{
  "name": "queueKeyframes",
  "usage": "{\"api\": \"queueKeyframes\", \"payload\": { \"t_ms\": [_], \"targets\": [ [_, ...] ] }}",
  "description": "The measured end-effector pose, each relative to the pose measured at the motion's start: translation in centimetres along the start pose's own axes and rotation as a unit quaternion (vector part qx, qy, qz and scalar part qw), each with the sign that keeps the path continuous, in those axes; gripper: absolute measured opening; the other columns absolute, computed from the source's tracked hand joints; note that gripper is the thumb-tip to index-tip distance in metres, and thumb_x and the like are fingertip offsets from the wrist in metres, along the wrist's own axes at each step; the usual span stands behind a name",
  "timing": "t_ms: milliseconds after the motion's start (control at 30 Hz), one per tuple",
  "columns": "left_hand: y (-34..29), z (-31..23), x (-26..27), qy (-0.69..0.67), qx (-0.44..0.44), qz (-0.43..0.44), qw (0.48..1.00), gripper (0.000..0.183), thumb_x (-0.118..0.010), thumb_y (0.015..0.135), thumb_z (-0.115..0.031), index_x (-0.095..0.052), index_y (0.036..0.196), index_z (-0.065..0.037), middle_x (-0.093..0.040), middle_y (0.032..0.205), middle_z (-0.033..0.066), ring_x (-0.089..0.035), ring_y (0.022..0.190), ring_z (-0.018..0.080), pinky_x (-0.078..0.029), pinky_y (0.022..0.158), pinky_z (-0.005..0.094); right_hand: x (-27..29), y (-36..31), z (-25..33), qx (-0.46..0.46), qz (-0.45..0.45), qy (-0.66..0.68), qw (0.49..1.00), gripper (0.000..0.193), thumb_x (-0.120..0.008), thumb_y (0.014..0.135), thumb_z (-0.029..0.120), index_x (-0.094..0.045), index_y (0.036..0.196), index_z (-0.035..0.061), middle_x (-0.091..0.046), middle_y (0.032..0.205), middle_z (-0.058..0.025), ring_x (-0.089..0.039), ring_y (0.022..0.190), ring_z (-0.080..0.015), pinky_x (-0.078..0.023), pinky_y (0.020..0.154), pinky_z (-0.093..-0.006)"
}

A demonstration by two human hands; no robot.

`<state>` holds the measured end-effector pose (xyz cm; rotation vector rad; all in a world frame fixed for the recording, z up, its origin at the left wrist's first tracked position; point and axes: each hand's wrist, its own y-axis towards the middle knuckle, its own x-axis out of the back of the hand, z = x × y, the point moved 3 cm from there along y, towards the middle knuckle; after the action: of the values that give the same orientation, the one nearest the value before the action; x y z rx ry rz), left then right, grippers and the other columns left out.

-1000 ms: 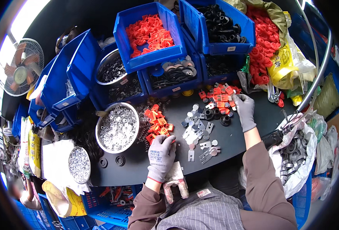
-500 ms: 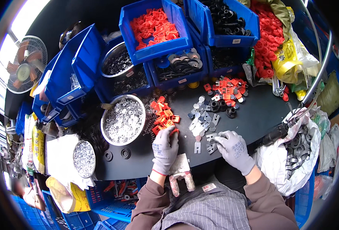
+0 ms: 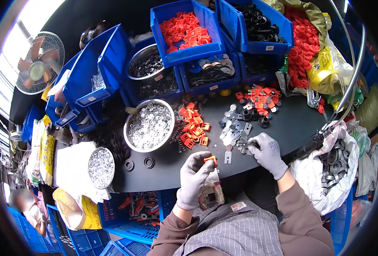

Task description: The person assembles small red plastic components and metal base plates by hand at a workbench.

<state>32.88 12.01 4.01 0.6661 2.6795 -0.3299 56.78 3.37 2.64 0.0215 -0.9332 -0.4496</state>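
My left hand, in a grey glove, pinches a small red plastic clip between thumb and fingertips. It is near the table's front edge, above a pale metal block with two wrapped legs, which it partly hides. My right hand, gloved the same way, has its fingers closed on a grey metal plate at the right edge of a loose pile of slotted metal plates. Left of that pile lies a heap of red clips.
A steel bowl of small metal rings stands left of the clips. Blue bins line the back. Red parts mixed with metal lie farther back. A white bag of grey rings sits right; a person is far left.
My left hand has come back from the red heap toward me with a clip in its fingers. The right hand stays at the metal plates, shifted slightly. The whole view has moved a little.
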Motion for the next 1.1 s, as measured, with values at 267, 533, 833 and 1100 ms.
{"api": "queueKeyframes", "payload": {
  "t_ms": [267, 533, 833, 1100],
  "targets": [
    [-1.0, -0.5, -0.3, -0.071, 0.026, 0.009, 0.997, 0.022, -0.066, 0.09, 0.0, -0.062, 0.112, 0.002, -0.07, 0.098, 0.0098, -0.066, 0.087, 0.0151, -0.054, 0.08, 0.0292, 2.3, -1.6, 9.0, 0.021, -0.039, 0.243, 0.969, 0.011, -0.068, 0.085, 0.002, -0.066, 0.096, 0.0005, -0.066, 0.079, -0.0119, -0.063, 0.066, -0.0181, -0.05, 0.062, -0.0308],
    [-1.9, -0.4, 0.3, 0.168, -0.01, 0.084, 0.982, 0.02, -0.069, 0.09, -0.003, -0.07, 0.109, 0.002, -0.071, 0.095, 0.0052, -0.063, 0.085, 0.0071, -0.051, 0.075, 0.0235, 3.3, -1.5, 10.0, 0.083, 0.165, 0.141, 0.973, 0.012, -0.07, 0.081, 0.01, -0.07, 0.091, 0.0031, -0.064, 0.073, -0.0148, -0.065, 0.066, -0.0282, -0.05, 0.061, -0.0363],
    [-1.6, -1.3, -2.5, 0.144, 0.062, 0.191, 0.969, 0.026, -0.069, 0.091, -0.008, -0.067, 0.115, 0.002, -0.07, 0.096, 0.0031, -0.061, 0.086, 0.0043, -0.05, 0.072, 0.0208, 2.0, -3.3, 6.3, -0.249, 0.254, 0.557, 0.751, 0.01, -0.07, 0.088, 0.006, -0.069, 0.09, -0.004, -0.071, 0.08, -0.0094, -0.065, 0.063, -0.0109, -0.054, 0.06, -0.0235],
    [4.4, -1.4, 1.4, 0.704, -0.226, -0.07, 0.669, 0.035, -0.071, 0.084, -0.019, -0.064, 0.115, -0.004, -0.059, 0.106, 0.0161, -0.058, 0.095, 0.0355, -0.049, 0.082, 0.0443, 5.0, 3.9, -2.7, -0.228, -0.187, 0.441, 0.848, 0.012, -0.067, 0.091, 0.013, -0.065, 0.088, 0.0012, -0.065, 0.072, -0.0017, -0.059, 0.056, -0.0051, -0.045, 0.05, -0.0198]
  ]
}}
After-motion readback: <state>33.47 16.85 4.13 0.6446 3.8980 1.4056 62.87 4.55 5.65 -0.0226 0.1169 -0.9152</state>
